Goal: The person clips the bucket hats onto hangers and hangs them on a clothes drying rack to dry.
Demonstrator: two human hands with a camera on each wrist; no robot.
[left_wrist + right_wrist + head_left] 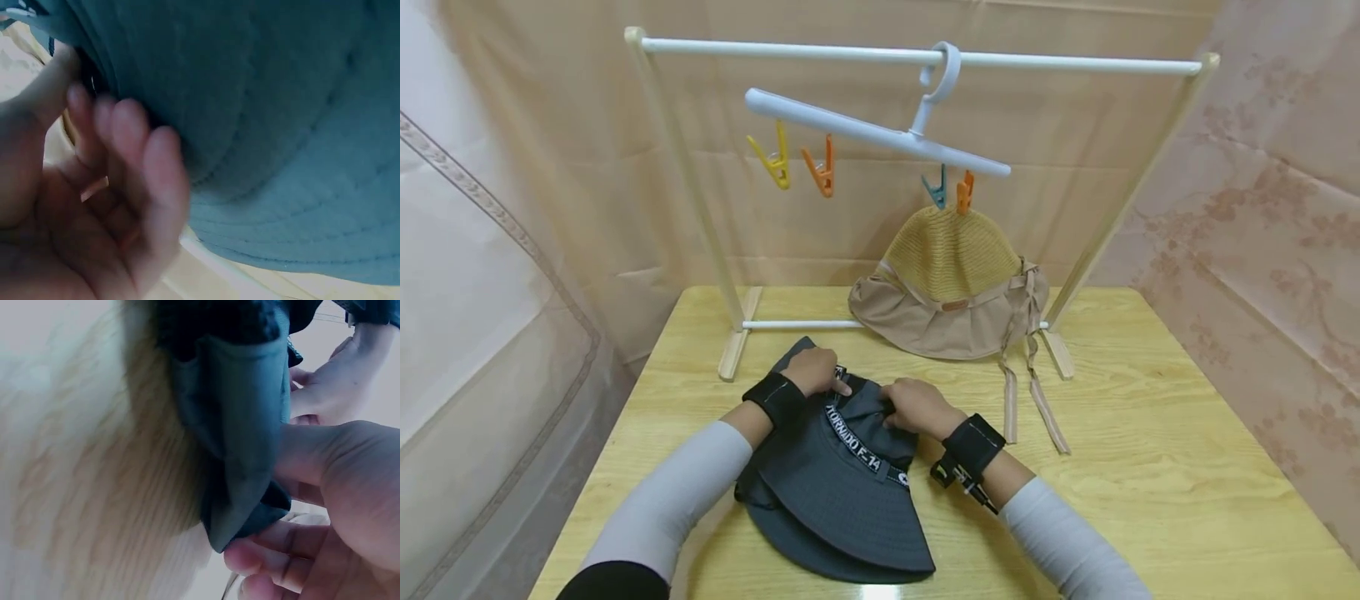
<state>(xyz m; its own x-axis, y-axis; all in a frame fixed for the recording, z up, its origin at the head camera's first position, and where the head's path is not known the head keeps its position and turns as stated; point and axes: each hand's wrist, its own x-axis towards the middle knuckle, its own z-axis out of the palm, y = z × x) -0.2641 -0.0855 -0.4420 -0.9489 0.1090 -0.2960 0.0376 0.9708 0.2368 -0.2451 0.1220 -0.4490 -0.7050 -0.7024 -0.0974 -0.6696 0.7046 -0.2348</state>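
A dark grey sun hat point(842, 500) with a wide brim and a "TORNADO F-14" band lies partly folded on the table. My left hand point(812, 372) grips its upper left part near the band; in the left wrist view, curled fingers point(156, 169) lie against the stitched brim, and the thumb's tip is hidden. On the crown's right side my right hand point(921, 407) pinches the cloth. From the right wrist view, the thumb is on the grey cloth point(244, 425) and fingertips point(244, 557) show at its lower edge.
Behind the hat stands a rack point(820, 52) with a tilted hanger point(850, 127). Yellow point(778, 158) and orange clips point(822, 169) hang on the left. A teal clip point(937, 190) and an orange clip point(965, 193) hold a straw-and-beige hat point(955, 258) with dangling ribbons.
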